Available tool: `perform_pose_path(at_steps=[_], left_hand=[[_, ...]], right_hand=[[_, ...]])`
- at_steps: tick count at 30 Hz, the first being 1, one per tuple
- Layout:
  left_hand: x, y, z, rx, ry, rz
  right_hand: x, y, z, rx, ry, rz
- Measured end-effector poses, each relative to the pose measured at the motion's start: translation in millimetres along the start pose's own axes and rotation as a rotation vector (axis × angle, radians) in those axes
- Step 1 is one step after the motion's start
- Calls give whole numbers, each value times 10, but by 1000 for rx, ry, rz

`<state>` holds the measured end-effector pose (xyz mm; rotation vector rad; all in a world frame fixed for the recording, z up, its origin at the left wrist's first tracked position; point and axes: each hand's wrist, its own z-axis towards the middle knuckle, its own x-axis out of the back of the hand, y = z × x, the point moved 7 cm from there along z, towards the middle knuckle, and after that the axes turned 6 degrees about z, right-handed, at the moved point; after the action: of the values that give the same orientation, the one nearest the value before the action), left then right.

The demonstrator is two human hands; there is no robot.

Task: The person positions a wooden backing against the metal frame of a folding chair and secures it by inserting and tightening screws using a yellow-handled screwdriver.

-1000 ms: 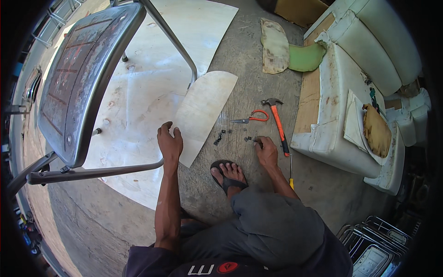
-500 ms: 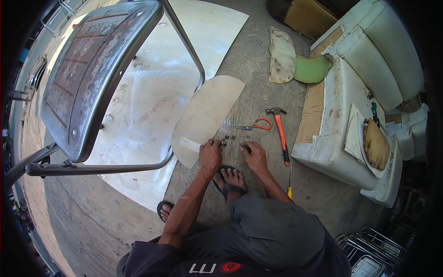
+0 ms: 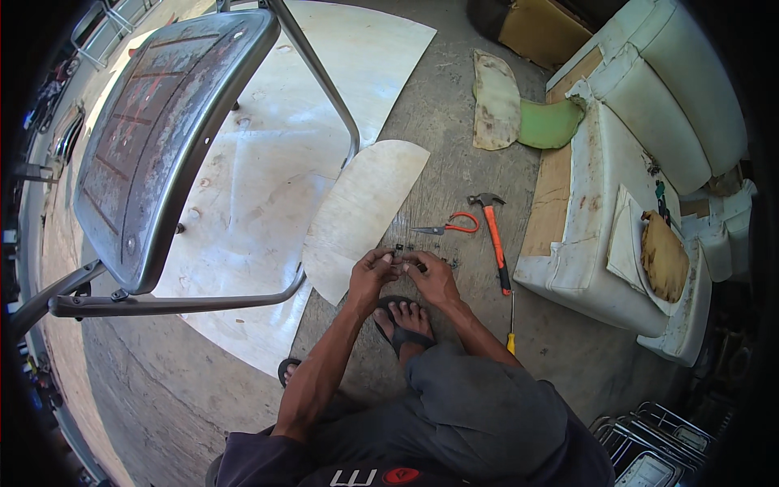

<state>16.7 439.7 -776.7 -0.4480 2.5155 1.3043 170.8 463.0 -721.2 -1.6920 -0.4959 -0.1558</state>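
Left hand [image 3: 369,277] and right hand [image 3: 434,281] bunched their fingertips close together; what they pinched I couldn't tell. Work looked unfinished: small dark pieces [image 3: 399,247] lay loose on the concrete floor [image 3: 438,114], just far of them.

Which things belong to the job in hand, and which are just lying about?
Likely in the job:
Small dark bits by the left hand and right hand; whether either holds any is unclear
Pale cut sheet beside the left hand
Orange-handled scissors, hammer, yellow-handled tool
Possibly the metal chair frame

Seemingly lying about:
Green piece
White padded seat
Stacked metal frames
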Motion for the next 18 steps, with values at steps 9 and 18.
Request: perform_pose_path(at_steps=[9,18], left_hand=[[-281,-14,-112,-58,71,282],[-185,-253,-149,-204,203,225]], right_hand=[[164,34,-94,41,74,-42],[-64,370,-149,-293,43,231]])
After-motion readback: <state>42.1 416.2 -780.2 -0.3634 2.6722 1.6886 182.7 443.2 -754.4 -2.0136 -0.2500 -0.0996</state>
